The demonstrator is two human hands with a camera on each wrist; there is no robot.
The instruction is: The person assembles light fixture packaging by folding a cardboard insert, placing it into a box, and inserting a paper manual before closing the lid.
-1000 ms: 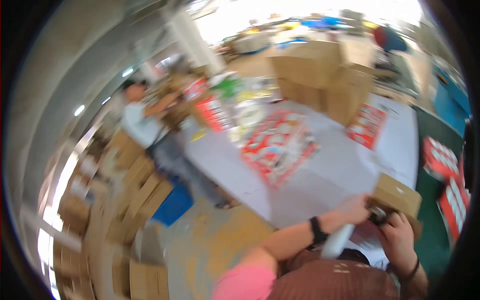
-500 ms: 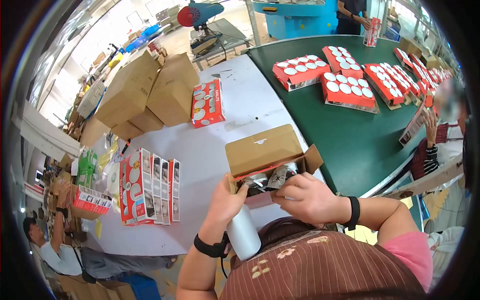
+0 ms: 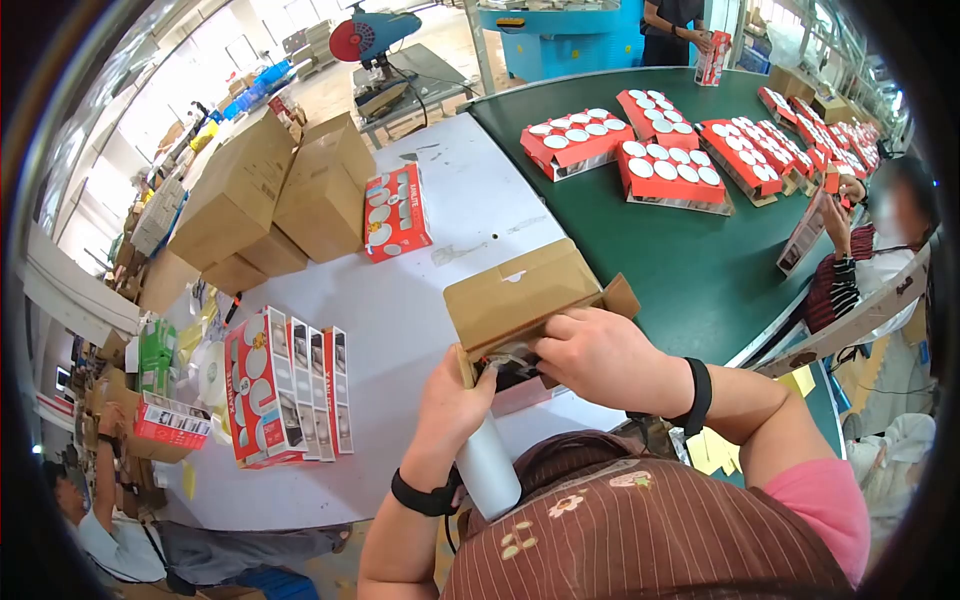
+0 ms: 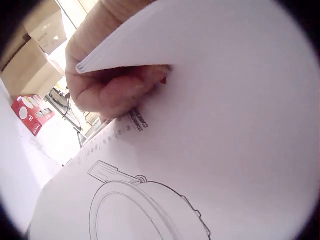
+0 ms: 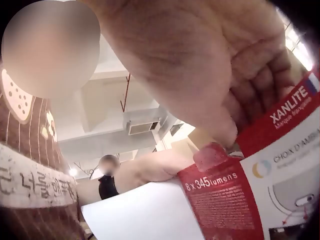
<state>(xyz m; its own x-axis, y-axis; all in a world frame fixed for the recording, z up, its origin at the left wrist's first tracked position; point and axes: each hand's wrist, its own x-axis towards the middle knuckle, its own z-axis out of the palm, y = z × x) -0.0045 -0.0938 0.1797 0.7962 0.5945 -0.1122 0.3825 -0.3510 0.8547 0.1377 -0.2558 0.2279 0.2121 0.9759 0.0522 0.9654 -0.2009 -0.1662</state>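
Observation:
An open cardboard box [image 3: 520, 300] with a brown inner lid lies before me, its red printed front [image 5: 220, 200] showing in the right wrist view. My left hand [image 3: 455, 400] grips its left end, thumb over the rim. That hand also holds curled white leaflets [image 3: 490, 470]; the left wrist view shows a line drawing of a round lamp on them. My right hand [image 3: 605, 360] reaches over the opening with bent fingers, the fingertips hidden inside the box. Dark and pale items [image 3: 512, 362] show in the box between the hands.
Several red boxes [image 3: 265, 390] stand at left on the white table [image 3: 400, 400]. Another red box [image 3: 397, 212] stands by large cartons [image 3: 325, 190]. The green table [image 3: 690, 290] carries red boxes with white round lamps [image 3: 670, 172]. People work at left, right and back.
The head view has swung round from the left side to the box. In the last half second my right hand has moved up and left over the opening, covering the leaflet seen there.

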